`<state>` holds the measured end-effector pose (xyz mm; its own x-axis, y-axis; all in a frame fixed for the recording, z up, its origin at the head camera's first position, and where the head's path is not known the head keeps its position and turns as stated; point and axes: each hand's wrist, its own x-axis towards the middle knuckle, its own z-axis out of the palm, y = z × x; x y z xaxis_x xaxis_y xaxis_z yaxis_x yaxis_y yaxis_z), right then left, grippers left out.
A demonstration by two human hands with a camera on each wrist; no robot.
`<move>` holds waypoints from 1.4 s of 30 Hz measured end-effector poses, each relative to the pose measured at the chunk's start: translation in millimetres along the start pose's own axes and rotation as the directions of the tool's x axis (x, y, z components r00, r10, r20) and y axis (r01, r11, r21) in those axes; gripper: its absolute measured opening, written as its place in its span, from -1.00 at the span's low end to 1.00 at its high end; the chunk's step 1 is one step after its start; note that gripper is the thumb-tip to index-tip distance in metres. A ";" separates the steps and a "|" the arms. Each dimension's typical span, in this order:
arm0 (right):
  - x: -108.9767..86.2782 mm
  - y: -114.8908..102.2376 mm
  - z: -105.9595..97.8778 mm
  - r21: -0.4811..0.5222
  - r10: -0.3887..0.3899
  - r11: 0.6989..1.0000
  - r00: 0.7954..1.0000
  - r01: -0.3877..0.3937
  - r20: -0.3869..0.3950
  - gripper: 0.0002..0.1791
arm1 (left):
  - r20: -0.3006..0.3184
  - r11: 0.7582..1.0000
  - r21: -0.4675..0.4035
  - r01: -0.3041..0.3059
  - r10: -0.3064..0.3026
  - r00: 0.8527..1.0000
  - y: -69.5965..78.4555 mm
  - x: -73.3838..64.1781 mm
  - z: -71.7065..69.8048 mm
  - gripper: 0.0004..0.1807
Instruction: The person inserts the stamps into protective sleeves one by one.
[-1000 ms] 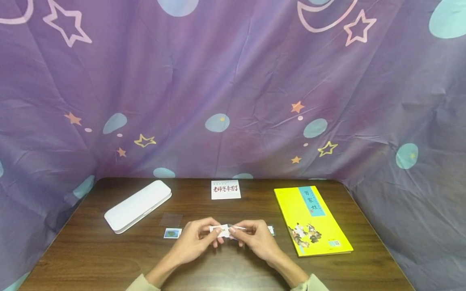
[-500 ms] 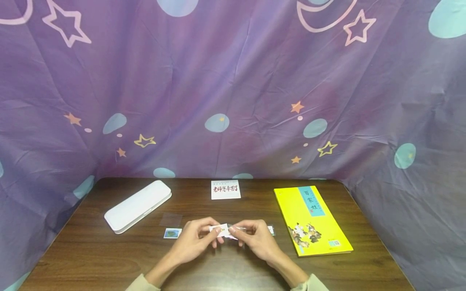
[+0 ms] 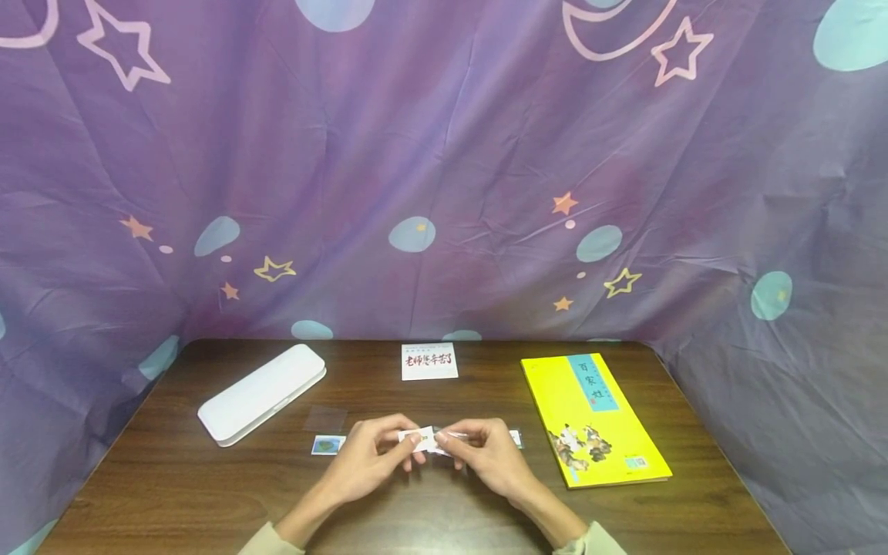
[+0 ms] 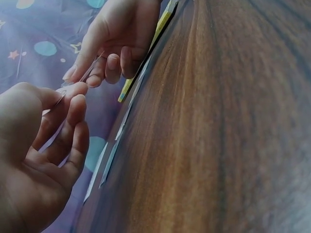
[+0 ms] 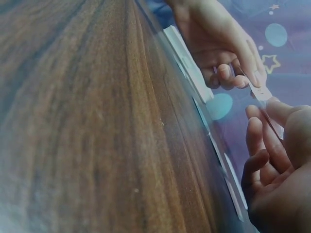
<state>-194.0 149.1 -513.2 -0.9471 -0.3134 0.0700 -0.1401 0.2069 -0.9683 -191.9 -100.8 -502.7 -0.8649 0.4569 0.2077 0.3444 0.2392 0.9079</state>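
Observation:
Above the middle of the table, my left hand [image 3: 373,460] pinches a small white card [image 3: 426,445] between thumb and index finger. The card bears a small dark mark at its centre. My right hand [image 3: 494,460] pinches a small clear plastic sleeve [image 5: 273,125] that meets the card's right edge. Both hands are close together, with the fingertips nearly meeting. In the right wrist view the card [image 5: 261,92] overlaps the sleeve's end. Left of my left hand lies a stamp-like picture [image 3: 328,445] with a white border, partly covered by that hand.
Behind the picture lies a clear sheet [image 3: 325,419]. A white case [image 3: 264,395] rests at the left, a yellow book [image 3: 590,416] at the right, and a white card with red writing [image 3: 430,362] at the back. Another small piece [image 3: 516,438] peeks out beside my right hand.
Both hands stay in place with the same grips. The clear plastic by the right thumb shifts and glints slightly differently.

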 end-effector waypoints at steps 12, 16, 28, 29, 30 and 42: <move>-0.3 -0.8 -0.1 -0.005 -0.029 1.000 1.000 0.029 0.008 -0.78 | -0.013 0.998 0.061 -0.011 0.012 1.000 -1.0 -0.8 -0.4 -0.89; 0.5 -0.2 -0.1 0.005 -0.025 1.000 1.000 0.025 0.014 -0.76 | -0.020 0.996 0.088 -0.025 0.027 0.999 -0.8 -1.1 0.2 -0.88; 0.4 0.5 -0.1 0.000 -0.036 0.999 0.999 0.037 0.031 -0.80 | -0.028 0.996 0.079 0.035 -0.033 0.999 1.8 -0.9 -0.3 -0.90; 0.4 0.6 0.1 -0.002 -0.035 0.999 0.999 0.035 0.035 -0.79 | -0.029 0.996 0.079 0.034 -0.032 0.999 1.9 -1.1 -0.4 -0.90; 0.5 0.6 0.2 -0.003 -0.035 0.999 0.999 0.035 0.040 -0.79 | -0.029 0.996 0.080 0.032 -0.030 0.999 1.8 -1.4 -0.4 -0.90; 1.2 2.4 -0.4 -0.003 -0.052 0.999 0.998 0.052 0.042 -0.78 | -0.024 0.996 0.094 -0.005 0.008 1.000 1.0 -1.4 -0.7 -0.89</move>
<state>-195.6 149.6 -515.3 -0.9256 -0.3624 0.1098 -0.1899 0.1934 -0.9626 -190.6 -101.8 -501.9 -0.8706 0.4384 0.2231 0.3818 0.3162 0.8685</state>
